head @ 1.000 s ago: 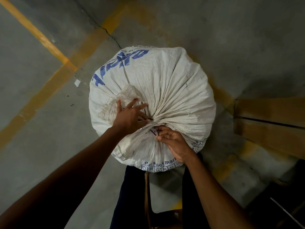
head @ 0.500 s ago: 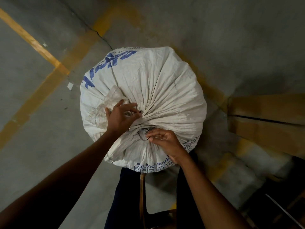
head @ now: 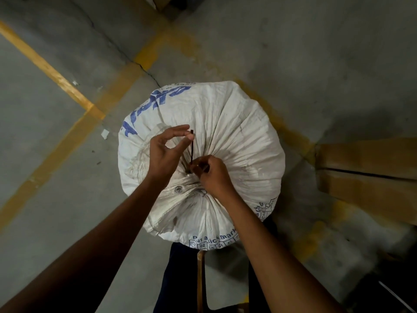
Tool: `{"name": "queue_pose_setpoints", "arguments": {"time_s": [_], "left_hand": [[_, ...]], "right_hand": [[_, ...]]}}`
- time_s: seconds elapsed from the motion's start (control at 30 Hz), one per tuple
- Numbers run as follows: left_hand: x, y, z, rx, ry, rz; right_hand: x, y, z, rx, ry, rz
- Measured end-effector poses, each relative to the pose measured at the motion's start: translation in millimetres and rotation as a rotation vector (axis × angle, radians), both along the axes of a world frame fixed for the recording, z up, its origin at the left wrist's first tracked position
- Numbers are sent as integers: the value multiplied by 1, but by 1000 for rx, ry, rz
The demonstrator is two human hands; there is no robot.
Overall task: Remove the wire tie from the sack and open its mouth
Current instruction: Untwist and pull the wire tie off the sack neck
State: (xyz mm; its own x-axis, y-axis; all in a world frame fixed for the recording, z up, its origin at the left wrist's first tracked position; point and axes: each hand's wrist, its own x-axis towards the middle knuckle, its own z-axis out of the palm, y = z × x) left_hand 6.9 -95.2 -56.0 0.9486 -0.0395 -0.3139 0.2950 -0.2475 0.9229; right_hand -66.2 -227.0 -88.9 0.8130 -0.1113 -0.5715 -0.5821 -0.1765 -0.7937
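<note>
The thin, springy wire tie at the gathered neck of the soft woven sack on the floor is pinched at its tip by the left hand and at its base by the right hand, both grips clamped.

White sack, blue print; dark wire tie; yellow-striped grey floor

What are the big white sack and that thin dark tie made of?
The sack looks like woven plastic fabric: matte white, crinkled, with printed blue lettering. The tie seems to be stiff dark wire, since it stands straight between the left hand and right hand.
</note>
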Motion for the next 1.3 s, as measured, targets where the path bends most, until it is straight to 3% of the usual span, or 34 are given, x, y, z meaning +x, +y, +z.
{"name": "queue_pose_setpoints", "arguments": {"time_s": [0.2, 0.43, 0.5, 0.73, 0.9, 1.13, 1.3], "left_hand": [[8, -2, 1, 47, -23, 141], [-7, -31, 4, 200, -29, 151], [-8, -42, 3, 213, 1, 144], [-14, -133, 13, 362, -163, -155], [-32, -232, 26, 329, -235, -330], [-78, -416, 46, 152, -269, -494], [-125, -530, 60, 99, -263, -662]], "right_hand": [[-25, -24, 36, 176, -43, -24], [-48, -80, 82, 757, 22, -396], [-47, -96, 86, 784, 13, -506], [-47, -166, 71, 65, -128, -616], [-57, -242, 78, -195, -189, -646], [-110, -394, 130, -446, -393, -940], [-184, -511, 147, -798, -326, -1042]]}}
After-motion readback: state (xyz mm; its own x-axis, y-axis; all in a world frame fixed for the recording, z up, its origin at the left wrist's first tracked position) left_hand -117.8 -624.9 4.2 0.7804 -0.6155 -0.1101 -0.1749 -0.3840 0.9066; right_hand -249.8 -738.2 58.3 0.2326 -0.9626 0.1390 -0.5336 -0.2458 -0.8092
